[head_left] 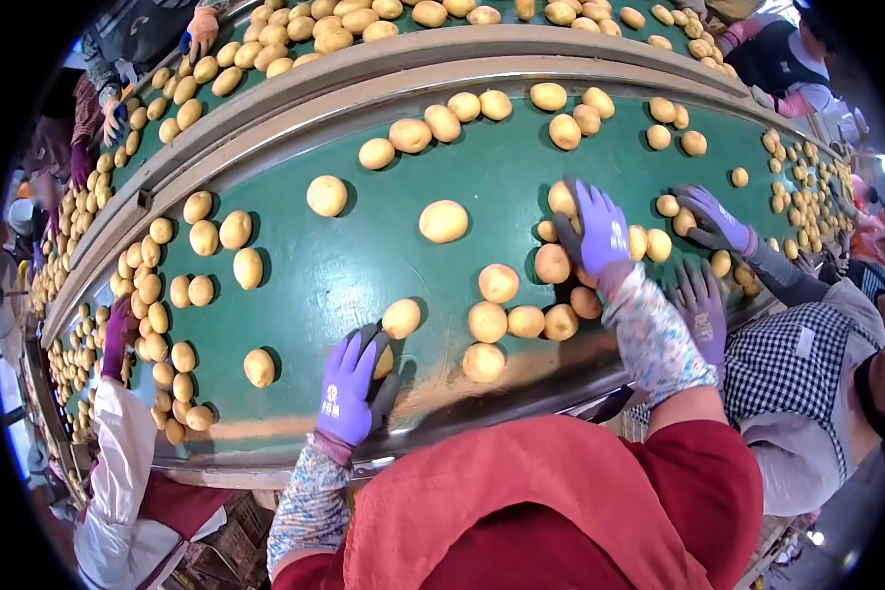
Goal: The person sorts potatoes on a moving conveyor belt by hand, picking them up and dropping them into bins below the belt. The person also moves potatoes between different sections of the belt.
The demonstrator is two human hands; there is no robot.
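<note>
My left hand (352, 383), in a purple and black glove, is on the green belt (310, 261) near its front edge. Its fingers are wrapped round a potato (383, 362), part of which shows beside the palm. Another potato (401, 319) lies just beyond the fingertips. My right hand (595, 231), gloved alike, reaches over the belt with its fingers on a potato (562, 200). Around its wrist are more potatoes, among them one (552, 264) to the left. A loose group with a potato (487, 322) lies between my hands.
A co-worker in a checked apron (792, 354) stands at the right, gloved hands (715, 218) by the belt. Another person's sleeve (123, 447) and gloved hand are at the left. Beyond a metal rail (383, 61) runs a second potato belt with people along it.
</note>
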